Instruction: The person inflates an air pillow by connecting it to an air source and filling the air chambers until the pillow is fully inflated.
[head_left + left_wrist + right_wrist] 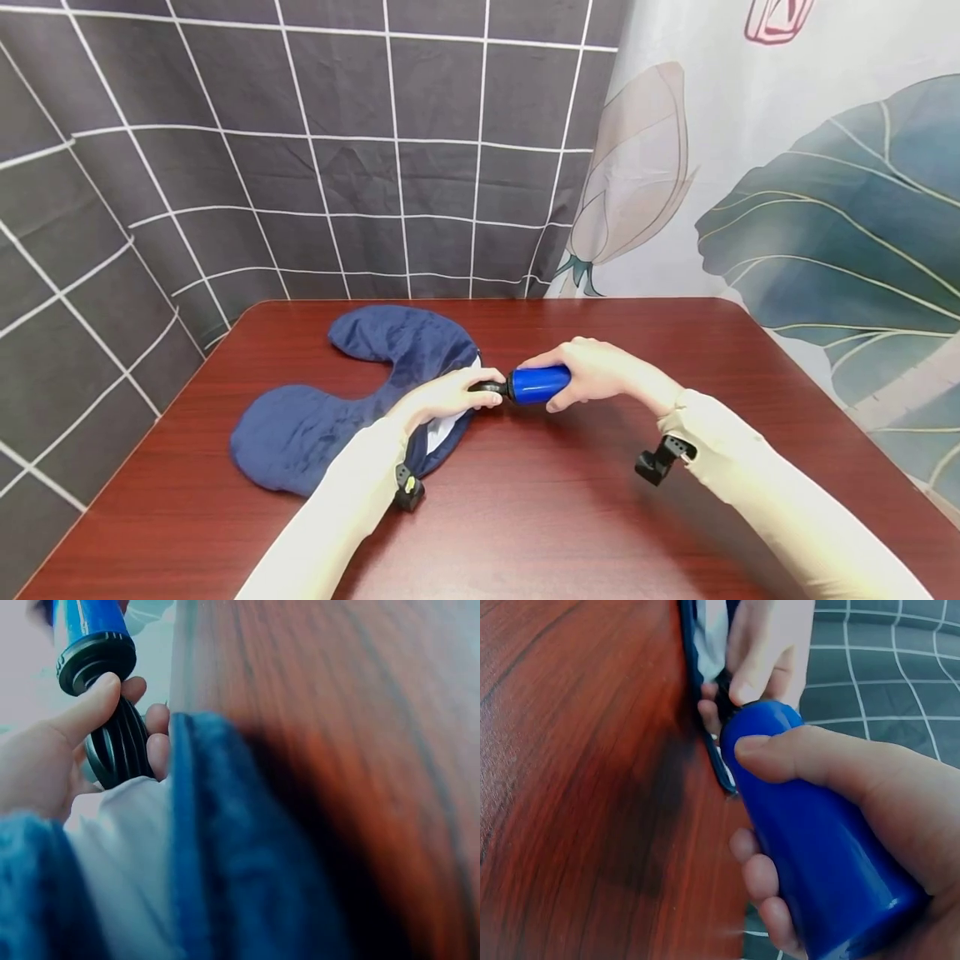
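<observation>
the glossy blue plastic cylinder with a black ribbed end sits right of centre in the head frame, held between your two hands, seemingly above the table. your left hand grips the ribbed end, thumb laid along it; your right hand is wrapped round the blue body. the step in hand looks like handling this piece by both ends at once, and the next move would seem to call for keeping the two grips in line and firm, so that neither end slips or twists. just beside your left hand, left of centre, the navy plush u-shaped cushion lies with a strip of white lining showing along its outer edge; you cannot tell from here whether the ribbed end touches that lining. by count you have one cylinder, one cushion, two hands and two small black wrist cameras, all over one red-brown wood-grain table in the lower frame. behind, a dark grey cloth with white grid lines fills the upper left, and a pale cloth printed with flower and leaf the upper right.
</observation>
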A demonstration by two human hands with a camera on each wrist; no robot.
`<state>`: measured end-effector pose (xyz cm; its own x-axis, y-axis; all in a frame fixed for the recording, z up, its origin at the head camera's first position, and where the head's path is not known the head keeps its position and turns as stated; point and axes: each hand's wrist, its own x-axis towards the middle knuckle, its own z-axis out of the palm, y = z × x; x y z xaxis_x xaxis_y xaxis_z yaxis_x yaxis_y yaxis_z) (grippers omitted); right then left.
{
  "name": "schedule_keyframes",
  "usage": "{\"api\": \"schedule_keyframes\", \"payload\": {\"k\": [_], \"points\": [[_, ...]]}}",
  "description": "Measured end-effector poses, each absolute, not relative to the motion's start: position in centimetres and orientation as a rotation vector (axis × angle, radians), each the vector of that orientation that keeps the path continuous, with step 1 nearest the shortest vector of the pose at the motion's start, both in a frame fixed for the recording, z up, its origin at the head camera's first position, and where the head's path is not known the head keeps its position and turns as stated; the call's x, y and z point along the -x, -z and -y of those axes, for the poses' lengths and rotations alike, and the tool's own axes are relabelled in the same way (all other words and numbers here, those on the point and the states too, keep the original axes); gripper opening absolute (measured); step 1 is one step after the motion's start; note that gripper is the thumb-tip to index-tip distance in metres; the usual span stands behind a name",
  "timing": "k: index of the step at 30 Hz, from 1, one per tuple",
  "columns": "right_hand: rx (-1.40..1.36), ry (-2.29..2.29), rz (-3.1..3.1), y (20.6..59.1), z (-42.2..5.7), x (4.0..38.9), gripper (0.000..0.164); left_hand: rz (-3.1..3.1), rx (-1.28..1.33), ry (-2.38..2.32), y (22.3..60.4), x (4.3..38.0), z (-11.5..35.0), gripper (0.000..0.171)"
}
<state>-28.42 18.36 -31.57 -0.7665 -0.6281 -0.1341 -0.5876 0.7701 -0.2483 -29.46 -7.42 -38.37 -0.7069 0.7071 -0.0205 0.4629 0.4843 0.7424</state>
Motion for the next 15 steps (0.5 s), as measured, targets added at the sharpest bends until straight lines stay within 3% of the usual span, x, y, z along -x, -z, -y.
{"api": "schedule_keyframes", "payload": {"k": [15], "points": [[0.787,0.486,-2.623,29.5,-25.3,27.1,0.066,-2.498,-1.051,-0.944,38.5,29.7,7.5,0.019]]}}
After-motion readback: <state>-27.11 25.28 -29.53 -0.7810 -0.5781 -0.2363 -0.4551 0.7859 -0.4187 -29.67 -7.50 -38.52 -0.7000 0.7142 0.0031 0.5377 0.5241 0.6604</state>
